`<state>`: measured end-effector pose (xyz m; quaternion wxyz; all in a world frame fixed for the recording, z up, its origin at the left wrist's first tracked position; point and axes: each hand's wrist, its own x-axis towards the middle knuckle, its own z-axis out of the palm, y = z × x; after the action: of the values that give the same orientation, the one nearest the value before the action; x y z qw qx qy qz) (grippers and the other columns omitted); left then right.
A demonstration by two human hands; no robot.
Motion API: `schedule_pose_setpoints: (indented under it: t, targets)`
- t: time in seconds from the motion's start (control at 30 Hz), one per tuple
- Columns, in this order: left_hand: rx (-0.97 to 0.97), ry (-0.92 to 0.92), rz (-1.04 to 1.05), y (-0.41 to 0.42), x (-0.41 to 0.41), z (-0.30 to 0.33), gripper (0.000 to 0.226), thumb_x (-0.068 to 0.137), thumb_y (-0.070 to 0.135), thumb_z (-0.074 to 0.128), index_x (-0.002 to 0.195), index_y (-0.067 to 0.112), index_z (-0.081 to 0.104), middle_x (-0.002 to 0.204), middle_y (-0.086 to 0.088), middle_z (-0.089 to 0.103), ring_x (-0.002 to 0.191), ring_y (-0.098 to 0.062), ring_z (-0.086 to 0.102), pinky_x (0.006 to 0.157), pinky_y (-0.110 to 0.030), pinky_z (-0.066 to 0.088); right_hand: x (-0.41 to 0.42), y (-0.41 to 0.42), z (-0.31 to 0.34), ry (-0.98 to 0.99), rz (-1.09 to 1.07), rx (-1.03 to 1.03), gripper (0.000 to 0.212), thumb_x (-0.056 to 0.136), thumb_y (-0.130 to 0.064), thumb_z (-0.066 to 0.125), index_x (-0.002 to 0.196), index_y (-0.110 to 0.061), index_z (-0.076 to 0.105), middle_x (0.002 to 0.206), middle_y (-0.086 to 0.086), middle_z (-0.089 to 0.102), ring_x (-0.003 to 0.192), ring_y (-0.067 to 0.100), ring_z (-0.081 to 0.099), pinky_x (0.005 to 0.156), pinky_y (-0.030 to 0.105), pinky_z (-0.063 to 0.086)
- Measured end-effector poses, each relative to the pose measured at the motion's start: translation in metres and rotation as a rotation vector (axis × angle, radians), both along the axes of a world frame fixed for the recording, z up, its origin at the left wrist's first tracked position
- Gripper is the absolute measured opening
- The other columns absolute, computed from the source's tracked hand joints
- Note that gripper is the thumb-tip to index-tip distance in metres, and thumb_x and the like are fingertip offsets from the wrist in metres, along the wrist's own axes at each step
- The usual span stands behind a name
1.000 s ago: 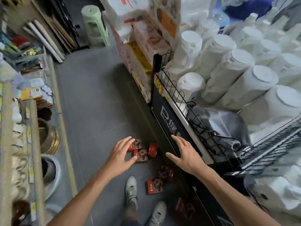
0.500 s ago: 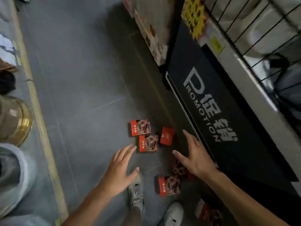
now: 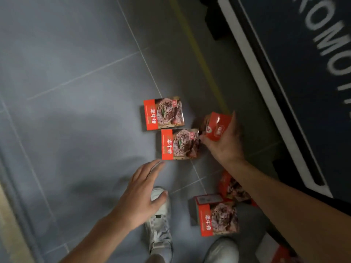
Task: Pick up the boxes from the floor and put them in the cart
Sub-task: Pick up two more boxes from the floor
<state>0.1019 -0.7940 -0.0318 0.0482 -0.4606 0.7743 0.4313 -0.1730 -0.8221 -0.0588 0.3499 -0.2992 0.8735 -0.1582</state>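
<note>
Right hand (image 3: 227,143): fingers wrapped round a red box (image 3: 217,126), tilted, just off the grey floor (image 3: 76,73).
Left hand (image 3: 141,196): fingers spread and relaxed, holding nothing, hovering just short of the nearer flat box (image 3: 179,144).
Other boxes: one more (image 3: 163,114) lying flat, touching that one; another (image 3: 218,218) by the shoes (image 3: 159,221); one partly hidden under the right forearm.
Dark promo panel (image 3: 303,82): along the right side.
</note>
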Motion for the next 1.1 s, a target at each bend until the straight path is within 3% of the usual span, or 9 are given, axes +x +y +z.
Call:
schedule_pose_setpoints:
  t: [0.1, 0.23, 0.47, 0.53, 0.67, 0.77, 0.9, 1.0, 1.1]
  targets:
    - [0.02, 0.003, 0.025, 0.001, -0.001, -0.022, 0.079, 0.083, 0.049, 0.051, 0.154, 0.022, 0.031, 0.156, 0.011, 0.03, 0.144, -0.006, 0.024, 0.116, -0.011, 0.009, 0.003, -0.01, -0.037, 0.053, -0.139, -0.009, 0.143, 0.058, -0.053, 0.093, 0.162, -0.022, -0.001, 0.166, 0.018, 0.01, 0.151, 0.039, 0.02, 0.122, 0.054, 0.023]
    - [0.045, -0.007, 0.035, 0.004, 0.0, -0.044, 0.084, 0.082, 0.052, 0.048, 0.157, 0.024, 0.022, 0.159, 0.011, 0.025, 0.147, -0.004, 0.02, 0.117, -0.013, 0.009, 0.003, -0.011, -0.066, -0.008, -0.309, -0.06, 0.139, 0.065, -0.03, 0.095, 0.161, -0.03, -0.005, 0.161, 0.016, 0.022, 0.143, 0.04, 0.038, 0.117, 0.054, 0.035]
    - [0.172, -0.07, 0.182, 0.001, -0.004, -0.05, 0.085, 0.084, 0.052, 0.06, 0.154, 0.037, 0.015, 0.148, 0.025, 0.018, 0.142, 0.005, 0.014, 0.111, -0.009, 0.008, -0.012, 0.009, -0.047, -0.046, -0.274, -0.043, 0.131, 0.067, -0.021, 0.091, 0.158, -0.045, 0.0, 0.161, 0.009, 0.029, 0.137, 0.037, 0.046, 0.109, 0.056, 0.043]
    - [0.254, -0.1, 0.257, -0.003, -0.007, -0.047, 0.082, 0.089, 0.04, 0.069, 0.155, 0.03, 0.021, 0.147, 0.022, 0.023, 0.143, -0.001, 0.02, 0.113, -0.015, 0.015, -0.016, 0.022, -0.029, -0.079, -0.246, -0.047, 0.133, 0.066, -0.021, 0.093, 0.156, -0.048, -0.001, 0.161, 0.007, 0.03, 0.137, 0.035, 0.046, 0.11, 0.056, 0.043]
    - [0.399, -0.155, 0.439, -0.01, -0.019, -0.046, 0.094, 0.079, 0.049, 0.073, 0.155, 0.023, 0.024, 0.16, 0.001, 0.029, 0.147, -0.016, 0.028, 0.121, -0.035, 0.024, -0.023, 0.047, 0.009, -0.142, -0.174, -0.064, 0.136, 0.062, -0.019, 0.095, 0.154, -0.054, 0.001, 0.158, 0.003, 0.035, 0.133, 0.029, 0.051, 0.107, 0.05, 0.047]
    - [0.213, -0.244, 0.288, -0.019, -0.028, -0.053, 0.099, 0.08, 0.049, 0.075, 0.156, 0.016, 0.021, 0.161, -0.005, 0.024, 0.149, -0.021, 0.02, 0.119, -0.029, 0.016, -0.027, 0.061, 0.027, -0.17, -0.132, -0.056, 0.136, 0.062, -0.021, 0.096, 0.154, -0.054, 0.002, 0.158, 0.001, 0.035, 0.129, 0.026, 0.052, 0.101, 0.043, 0.049]
    - [-0.039, -0.168, -0.054, -0.038, -0.058, -0.063, 0.107, 0.074, 0.047, 0.081, 0.157, 0.015, 0.021, 0.161, -0.005, 0.022, 0.149, -0.024, 0.019, 0.122, -0.034, 0.022, -0.033, 0.074, 0.035, -0.166, -0.088, -0.058, 0.136, 0.06, -0.026, 0.097, 0.151, -0.061, 0.002, 0.158, -0.002, 0.035, 0.125, 0.024, 0.055, 0.095, 0.042, 0.052]
    - [-0.164, -0.159, -0.174, -0.049, -0.094, -0.075, 0.115, 0.066, 0.044, 0.087, 0.156, 0.015, 0.021, 0.158, -0.006, 0.023, 0.146, -0.025, 0.022, 0.12, -0.039, 0.028, -0.038, 0.081, 0.033, -0.166, -0.07, -0.056, 0.136, 0.061, -0.025, 0.097, 0.148, -0.065, 0.001, 0.157, -0.003, 0.036, 0.124, 0.023, 0.055, 0.095, 0.048, 0.055]
    - [-0.262, -0.25, -0.246, -0.05, -0.123, -0.091, 0.124, 0.064, 0.043, 0.088, 0.157, 0.012, 0.012, 0.16, -0.011, 0.018, 0.148, -0.029, 0.016, 0.122, -0.042, 0.021, -0.042, 0.088, 0.028, -0.158, -0.057, -0.045, 0.135, 0.063, -0.024, 0.096, 0.147, -0.066, 0.001, 0.156, -0.003, 0.036, 0.123, 0.023, 0.055, 0.091, 0.043, 0.054]
